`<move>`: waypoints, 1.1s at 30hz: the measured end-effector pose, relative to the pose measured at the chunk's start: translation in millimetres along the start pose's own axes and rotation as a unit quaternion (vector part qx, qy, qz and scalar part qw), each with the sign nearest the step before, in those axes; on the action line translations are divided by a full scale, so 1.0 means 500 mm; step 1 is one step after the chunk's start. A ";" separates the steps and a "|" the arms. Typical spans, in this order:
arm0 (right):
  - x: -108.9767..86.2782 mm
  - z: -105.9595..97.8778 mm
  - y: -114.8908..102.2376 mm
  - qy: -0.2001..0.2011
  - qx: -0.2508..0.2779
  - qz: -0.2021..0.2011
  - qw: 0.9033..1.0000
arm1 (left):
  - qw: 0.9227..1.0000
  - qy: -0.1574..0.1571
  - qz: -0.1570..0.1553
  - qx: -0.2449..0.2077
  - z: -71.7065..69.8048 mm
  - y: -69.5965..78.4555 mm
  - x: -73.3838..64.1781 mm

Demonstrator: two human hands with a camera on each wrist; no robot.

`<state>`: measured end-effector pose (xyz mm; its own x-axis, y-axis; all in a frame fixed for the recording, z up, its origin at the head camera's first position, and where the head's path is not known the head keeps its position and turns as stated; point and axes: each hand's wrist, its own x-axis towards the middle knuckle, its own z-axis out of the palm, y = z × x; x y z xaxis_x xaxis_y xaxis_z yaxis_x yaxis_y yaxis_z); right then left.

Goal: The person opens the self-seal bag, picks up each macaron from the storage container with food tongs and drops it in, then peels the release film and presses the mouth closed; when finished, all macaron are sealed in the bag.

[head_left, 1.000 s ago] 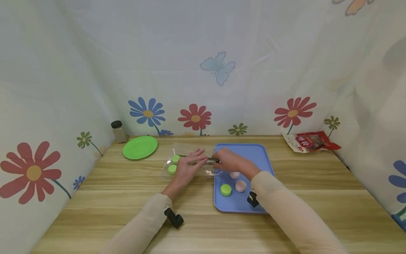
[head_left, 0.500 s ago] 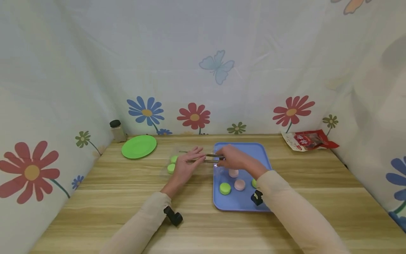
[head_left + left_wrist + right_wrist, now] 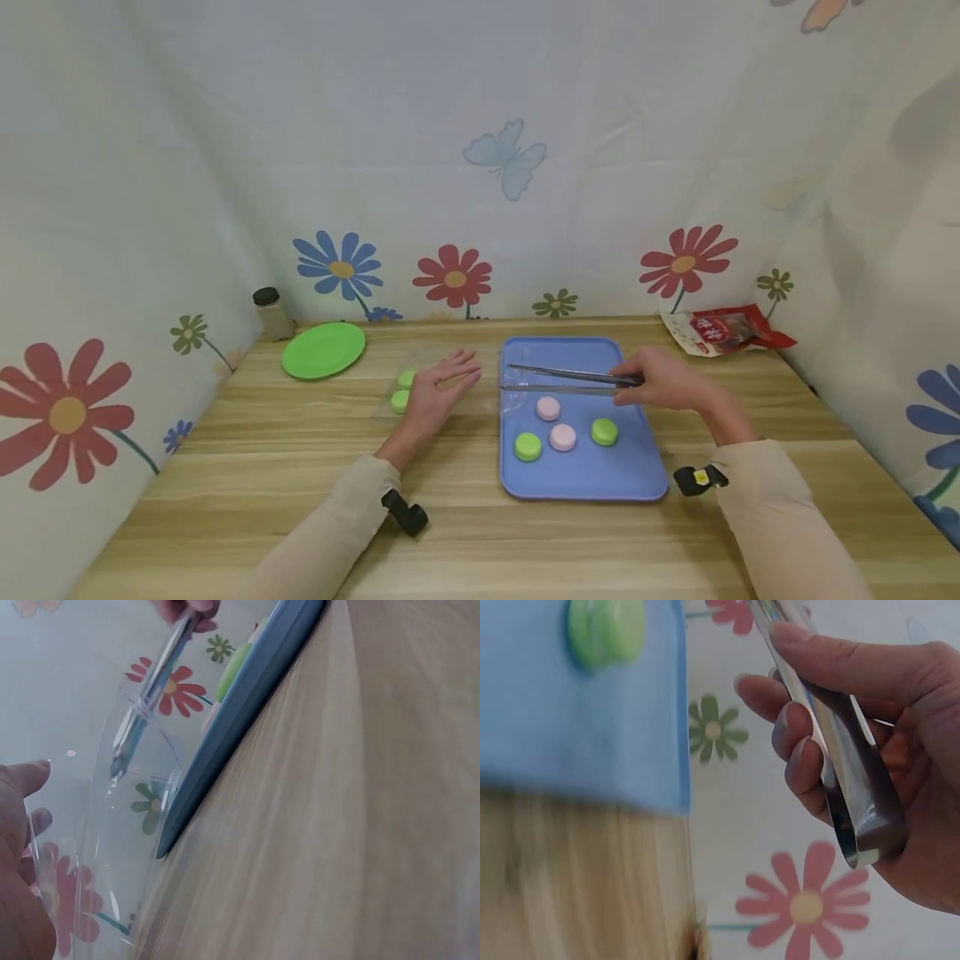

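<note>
We saw the right hand [image 3: 663,381] gripping the tongs [image 3: 577,373] with curled fingers, joined end at the palm, presumably so the arms could spring; left of those fingers, the tips stood apart with nothing between them. The left hand [image 3: 427,402] reached over the bag [image 3: 480,402], fingers fairly straight and clear of the thumb, probably to steady it. Left of them, we made out two green macarons [image 3: 400,402] through the film. Nearer us than the right fingers, pink macarons [image 3: 562,437] and green ones [image 3: 527,447] sat spaced on the tray [image 3: 585,483], the bag's mouth crossing its left edge; nearer still, the tabletop [image 3: 450,542] left both hands room.
</note>
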<state>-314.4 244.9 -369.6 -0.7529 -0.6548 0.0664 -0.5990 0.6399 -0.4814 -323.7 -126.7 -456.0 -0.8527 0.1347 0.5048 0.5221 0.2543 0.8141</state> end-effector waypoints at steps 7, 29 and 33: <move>-0.084 -0.018 0.065 -0.010 0.023 0.041 0.999 | 1.000 -0.003 -0.007 0.005 0.003 -0.005 0.000; -0.103 -0.022 0.099 -0.060 0.030 0.058 0.996 | 1.000 -0.010 -0.006 0.011 0.001 0.001 -0.001; -0.101 -0.019 0.099 -0.058 0.029 0.063 0.996 | 1.000 -0.012 -0.011 0.014 -0.001 0.003 -0.002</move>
<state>-308.6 313.8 -388.6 -0.7830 -0.6144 -0.0970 -0.4821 0.6981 -0.5294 -321.9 -126.9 -455.1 -0.8647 0.1513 0.4790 0.5022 0.2848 0.8165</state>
